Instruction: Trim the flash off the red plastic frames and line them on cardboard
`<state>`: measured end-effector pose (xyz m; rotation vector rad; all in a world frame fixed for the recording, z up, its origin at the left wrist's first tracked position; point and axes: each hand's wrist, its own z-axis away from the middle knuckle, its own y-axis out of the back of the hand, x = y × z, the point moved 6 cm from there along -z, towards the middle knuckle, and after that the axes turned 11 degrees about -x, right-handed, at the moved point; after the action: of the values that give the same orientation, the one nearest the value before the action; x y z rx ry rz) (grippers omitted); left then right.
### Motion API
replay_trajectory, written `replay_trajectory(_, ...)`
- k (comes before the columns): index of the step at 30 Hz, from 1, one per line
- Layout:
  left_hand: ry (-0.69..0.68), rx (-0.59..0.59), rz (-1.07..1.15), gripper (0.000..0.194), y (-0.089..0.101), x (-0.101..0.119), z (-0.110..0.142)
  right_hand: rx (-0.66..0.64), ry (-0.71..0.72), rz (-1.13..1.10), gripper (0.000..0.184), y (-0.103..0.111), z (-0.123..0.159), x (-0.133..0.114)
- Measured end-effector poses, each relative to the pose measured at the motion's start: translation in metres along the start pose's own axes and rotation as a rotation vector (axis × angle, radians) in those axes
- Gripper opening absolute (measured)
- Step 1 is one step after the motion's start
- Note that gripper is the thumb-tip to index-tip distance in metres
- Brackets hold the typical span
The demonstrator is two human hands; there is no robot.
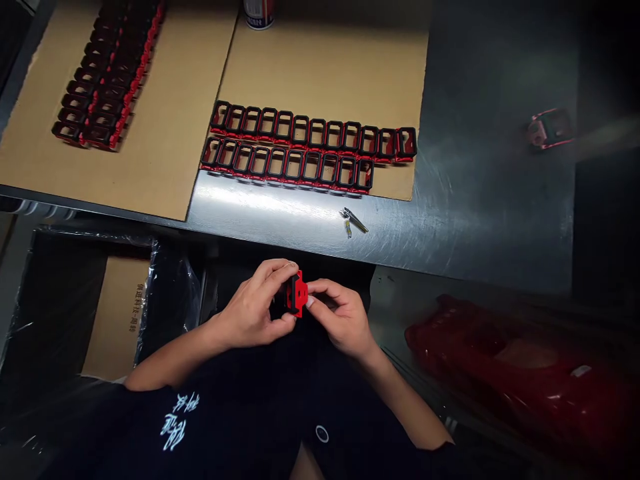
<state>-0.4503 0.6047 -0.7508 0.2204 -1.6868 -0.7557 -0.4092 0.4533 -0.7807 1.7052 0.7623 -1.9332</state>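
Close to my body, in front of the table's edge, I hold a small red and black plastic frame part [301, 293]. My left hand [257, 303] grips its black side, with the thumb below and the fingers above. From the other side, the thumb and forefinger of my right hand [343, 313] pinch at the red face; whether something small sits between those fingertips is hidden. On the table just beyond lies a nail clipper-like metal tool [355, 220] with a small yellowish piece beside it.
Two rows of matching red and black frames [303, 130] stand on a cardboard sheet [320, 67]. More frames [107, 87] line the left cardboard [155, 160]. A can [259, 13] is at the back. One reddish part [550, 129] lies right. Below are a red plastic bag [500, 360] and a plastic-lined box [150, 300].
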Motion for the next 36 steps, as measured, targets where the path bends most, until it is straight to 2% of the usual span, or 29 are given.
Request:
replay_trajectory(24,-0.039,-0.040,-0.052,0.085,-0.0023,0.0057,0.0029,-0.020,-0.052,0.056,0.012,-0.0019,-0.0001,0.0035)
replay_trajectory(36,-0.057,-0.066,0.032,0.083,-0.0062,0.0028,-0.0012,-0.020,-0.003,0.057,0.011,-0.0009,0.0046,-0.0032)
